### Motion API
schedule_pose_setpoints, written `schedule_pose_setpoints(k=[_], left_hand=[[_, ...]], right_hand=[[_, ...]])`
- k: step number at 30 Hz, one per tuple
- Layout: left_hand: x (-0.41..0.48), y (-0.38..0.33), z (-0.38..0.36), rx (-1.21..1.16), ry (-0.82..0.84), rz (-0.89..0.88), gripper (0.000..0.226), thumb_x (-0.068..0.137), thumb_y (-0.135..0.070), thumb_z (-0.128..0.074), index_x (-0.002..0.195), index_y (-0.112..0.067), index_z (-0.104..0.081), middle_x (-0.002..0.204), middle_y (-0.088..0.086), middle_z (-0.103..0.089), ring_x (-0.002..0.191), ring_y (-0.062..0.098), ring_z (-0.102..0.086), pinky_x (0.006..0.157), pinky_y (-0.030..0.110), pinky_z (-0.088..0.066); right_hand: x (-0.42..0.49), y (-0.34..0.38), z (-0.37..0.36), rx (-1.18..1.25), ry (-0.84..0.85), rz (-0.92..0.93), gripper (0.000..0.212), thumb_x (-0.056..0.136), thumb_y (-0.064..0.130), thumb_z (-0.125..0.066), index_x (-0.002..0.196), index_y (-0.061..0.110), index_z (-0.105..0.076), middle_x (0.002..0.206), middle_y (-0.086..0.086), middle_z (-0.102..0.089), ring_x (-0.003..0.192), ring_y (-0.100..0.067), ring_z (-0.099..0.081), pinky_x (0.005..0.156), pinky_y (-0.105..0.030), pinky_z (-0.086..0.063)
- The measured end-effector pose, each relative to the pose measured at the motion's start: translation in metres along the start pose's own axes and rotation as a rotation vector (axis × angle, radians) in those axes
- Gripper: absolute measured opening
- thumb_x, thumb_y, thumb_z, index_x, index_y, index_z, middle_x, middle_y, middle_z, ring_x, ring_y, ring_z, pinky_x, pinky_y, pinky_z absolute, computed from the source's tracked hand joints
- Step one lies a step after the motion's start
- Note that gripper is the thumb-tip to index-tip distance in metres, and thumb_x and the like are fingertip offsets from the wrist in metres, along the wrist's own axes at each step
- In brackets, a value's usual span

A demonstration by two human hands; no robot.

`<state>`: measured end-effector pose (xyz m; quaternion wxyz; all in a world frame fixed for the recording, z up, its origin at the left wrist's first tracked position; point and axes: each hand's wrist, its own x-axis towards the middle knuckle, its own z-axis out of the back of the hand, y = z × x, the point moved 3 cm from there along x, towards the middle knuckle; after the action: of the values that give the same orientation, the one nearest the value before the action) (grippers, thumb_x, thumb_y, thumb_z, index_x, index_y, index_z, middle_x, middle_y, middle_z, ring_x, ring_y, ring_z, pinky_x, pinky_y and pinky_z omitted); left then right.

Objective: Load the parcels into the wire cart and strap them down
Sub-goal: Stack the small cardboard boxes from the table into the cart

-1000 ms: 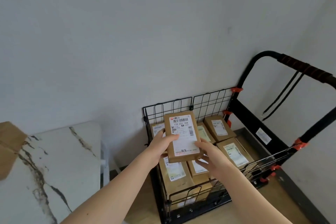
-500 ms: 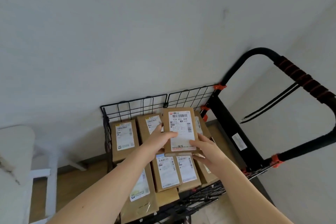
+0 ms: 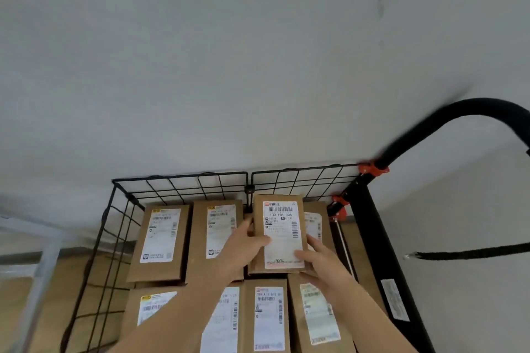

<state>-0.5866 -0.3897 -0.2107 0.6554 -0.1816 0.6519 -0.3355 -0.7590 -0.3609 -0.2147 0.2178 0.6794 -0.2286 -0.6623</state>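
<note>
Head view: the held parcel is in the back row of the wire cart, its far end close to the cart's rear mesh. Its long axis runs from the person straight toward that mesh. The left hand grips its left edge, thumb across the label. The right hand pinches the near right corner (fingers beneath are hidden). Neighbouring parcels flank it on both sides, and I judge the slot lies directly below. Whether it already rests there I cannot tell.
</note>
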Motion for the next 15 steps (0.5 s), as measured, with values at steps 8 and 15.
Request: schedule_pose_setpoints(k=[8,15], left_hand=[[0.076,0.020,-0.009,0.330,-0.107,0.163,0.038,0.092,-0.015,-0.055,0.128,-0.012,-0.044,0.127,0.006,-0.059,0.112,0.023,-0.058,0.081,0.027,-0.052],[0.105,0.027,-0.019,0.474,-0.045,0.174,0.046,0.090,-0.010,-0.052,0.134,-0.010,-0.037,0.128,0.008,-0.057,0.086,0.016,-0.059,0.062,0.022,-0.051]], right_hand=[[0.096,-0.022,0.009,-0.076,0.076,-0.101,0.062,0.088,-0.002,-0.055,0.143,0.021,-0.037,0.116,-0.003,-0.063,0.098,-0.017,-0.061,0.068,-0.023,-0.049],[0.145,-0.035,0.010,-0.130,0.072,-0.148,0.074,0.084,-0.010,-0.051,0.148,0.020,-0.029,0.127,-0.009,-0.057,0.109,-0.032,-0.060,0.099,-0.048,-0.047]])
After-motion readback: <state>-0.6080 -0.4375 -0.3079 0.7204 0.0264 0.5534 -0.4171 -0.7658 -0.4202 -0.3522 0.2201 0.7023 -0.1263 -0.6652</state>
